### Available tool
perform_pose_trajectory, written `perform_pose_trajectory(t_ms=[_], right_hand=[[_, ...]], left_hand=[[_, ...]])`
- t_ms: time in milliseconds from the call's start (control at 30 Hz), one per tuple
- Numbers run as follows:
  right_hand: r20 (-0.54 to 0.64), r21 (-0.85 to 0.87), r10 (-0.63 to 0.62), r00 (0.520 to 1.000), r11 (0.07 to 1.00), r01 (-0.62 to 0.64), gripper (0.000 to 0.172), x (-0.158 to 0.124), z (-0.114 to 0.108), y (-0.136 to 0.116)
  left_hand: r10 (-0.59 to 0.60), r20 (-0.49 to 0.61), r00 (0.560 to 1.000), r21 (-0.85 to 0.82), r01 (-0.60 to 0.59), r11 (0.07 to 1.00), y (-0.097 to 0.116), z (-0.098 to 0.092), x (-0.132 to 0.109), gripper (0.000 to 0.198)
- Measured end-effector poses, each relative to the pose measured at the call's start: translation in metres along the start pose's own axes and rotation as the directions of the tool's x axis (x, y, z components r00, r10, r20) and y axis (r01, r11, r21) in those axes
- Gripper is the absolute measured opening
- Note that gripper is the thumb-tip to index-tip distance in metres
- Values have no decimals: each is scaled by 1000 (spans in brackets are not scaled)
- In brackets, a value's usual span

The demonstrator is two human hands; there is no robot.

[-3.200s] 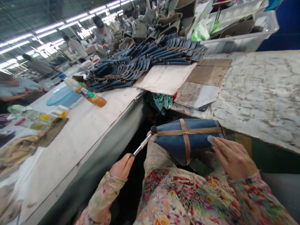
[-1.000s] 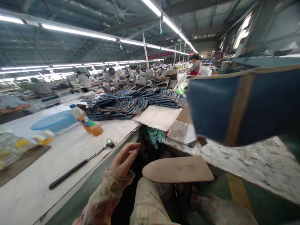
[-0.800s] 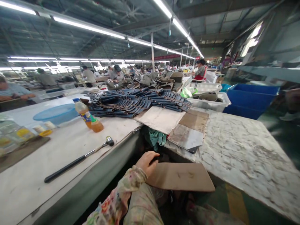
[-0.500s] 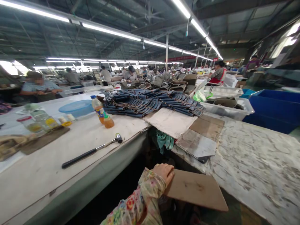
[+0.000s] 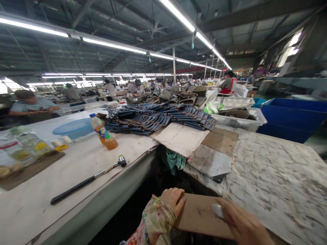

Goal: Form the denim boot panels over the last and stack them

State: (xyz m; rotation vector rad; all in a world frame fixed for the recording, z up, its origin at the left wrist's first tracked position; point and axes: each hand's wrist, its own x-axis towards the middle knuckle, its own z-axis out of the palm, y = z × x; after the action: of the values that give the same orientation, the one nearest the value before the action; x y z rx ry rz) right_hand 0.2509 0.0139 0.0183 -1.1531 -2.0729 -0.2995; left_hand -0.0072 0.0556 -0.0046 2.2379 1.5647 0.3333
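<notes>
My left hand (image 5: 173,200), in a flowered sleeve, is closed over the left edge of a flat brown board (image 5: 195,212). The board lies low in front of me, with faint dark marks on its face. Over its right part is my right hand (image 5: 241,219), smeared by motion. A small pale, shiny flat piece (image 5: 217,210) sticks out from the fingers of that hand against the board. What kind of thing it is I cannot make out. The right hand covers the board's right end.
On the left table lie a black-handled hammer (image 5: 88,180), bottles of amber liquid (image 5: 100,131) and a blue basin (image 5: 73,128). Rows of dark blue folded pieces (image 5: 143,117) are stacked ahead. A marbled tabletop (image 5: 270,166) and blue bin (image 5: 291,117) are at right. Other people sit farther off.
My right hand has come into view from the right with the small pale piece, over the board. The left hand stays on the board's edge. The view has shifted slightly right.
</notes>
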Motion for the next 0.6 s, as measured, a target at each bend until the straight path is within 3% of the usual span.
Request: perform_pose_trajectory(t_ms=[133,200,267,433,600], right_hand=[[128,-37,-56,990,997,61,40,18,71,-17],[87,-22,-59,994,998,61,38,23,92,-22],[20,-1,-43,999,999,43,33,23,102,-23],[-28,-9,9,1000,1000,-9,21,23,112,-19],[-192,-75,27,981,996,-43,17,19,134,-15]], left_hand=[[81,83,993,-113,-72,991,-15,-4,12,31],[123,83,989,-154,-109,982,-25,-15,29,32],[144,12,990,-106,-142,984,-32,-31,58,33],[211,-27,977,286,-194,938,-31,-72,174,43],[231,-54,971,414,-189,890,-11,-83,304,46]])
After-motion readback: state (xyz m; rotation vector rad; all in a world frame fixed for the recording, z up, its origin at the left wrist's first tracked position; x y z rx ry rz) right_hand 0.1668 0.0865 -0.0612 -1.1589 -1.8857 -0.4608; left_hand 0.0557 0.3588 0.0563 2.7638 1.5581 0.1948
